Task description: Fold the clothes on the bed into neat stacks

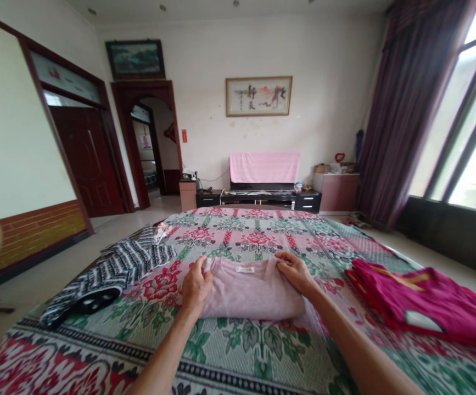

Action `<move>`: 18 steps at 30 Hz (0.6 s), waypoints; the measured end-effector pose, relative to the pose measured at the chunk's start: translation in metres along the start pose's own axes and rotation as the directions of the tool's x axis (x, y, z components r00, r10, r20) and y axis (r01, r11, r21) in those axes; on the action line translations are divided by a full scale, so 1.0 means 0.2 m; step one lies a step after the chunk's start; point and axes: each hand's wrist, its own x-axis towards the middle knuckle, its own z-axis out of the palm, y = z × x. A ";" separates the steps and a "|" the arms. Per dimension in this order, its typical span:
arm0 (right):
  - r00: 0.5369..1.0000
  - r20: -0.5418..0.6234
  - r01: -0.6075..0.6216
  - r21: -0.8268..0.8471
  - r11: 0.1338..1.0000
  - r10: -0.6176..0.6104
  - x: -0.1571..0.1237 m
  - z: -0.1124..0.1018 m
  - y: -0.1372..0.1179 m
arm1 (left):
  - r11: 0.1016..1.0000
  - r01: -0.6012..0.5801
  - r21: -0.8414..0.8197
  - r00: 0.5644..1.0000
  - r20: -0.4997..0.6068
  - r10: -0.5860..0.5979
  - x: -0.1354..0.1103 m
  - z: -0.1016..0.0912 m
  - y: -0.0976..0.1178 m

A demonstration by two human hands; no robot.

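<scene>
A pale pink sweater (254, 296), folded into a wide block, lies in front of me on the flowered bedspread (258, 348). Its neckline, with a small white label (245, 269), faces away from me. My left hand (197, 285) has its fingers closed on the left shoulder of the sweater. At the opposite shoulder, my right hand (295, 271) pinches the cloth near the neck. The undersides of the folds are hidden.
To the right lies a stack of folded magenta and red clothes (431, 299). A black-and-white patterned garment (118, 269) is heaped on the left. Beyond the far edge stands a low black cabinet (308, 202) beneath a pink cloth (264, 167).
</scene>
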 end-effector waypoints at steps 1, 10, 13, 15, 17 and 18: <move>1.000 -0.029 -0.002 0.021 1.000 0.003 0.00 0.00 0.00 | 1.000 -0.007 -0.017 1.000 -0.030 0.006 0.01 0.01 0.00; 0.996 -0.015 0.082 -0.214 0.973 -0.087 0.01 -0.01 0.09 | 0.998 -0.025 -0.059 0.997 0.073 0.029 0.02 0.05 -0.06; 0.997 0.001 0.081 -0.244 0.966 -0.083 0.00 -0.02 0.08 | 0.979 -0.166 -0.116 0.985 0.028 0.170 0.03 0.06 -0.10; 0.997 0.014 0.082 -0.248 0.965 -0.081 0.00 -0.02 0.07 | 0.968 -0.233 -0.087 0.971 0.028 0.237 0.03 0.07 -0.13; 0.996 0.021 0.084 -0.256 0.963 -0.081 -0.01 -0.03 0.06 | 0.966 -0.255 -0.038 0.965 0.052 0.257 0.03 0.09 -0.16; 0.996 0.023 0.087 -0.261 0.961 -0.084 -0.01 -0.03 0.06 | 0.967 -0.255 -0.021 0.965 0.064 0.256 0.03 0.10 -0.18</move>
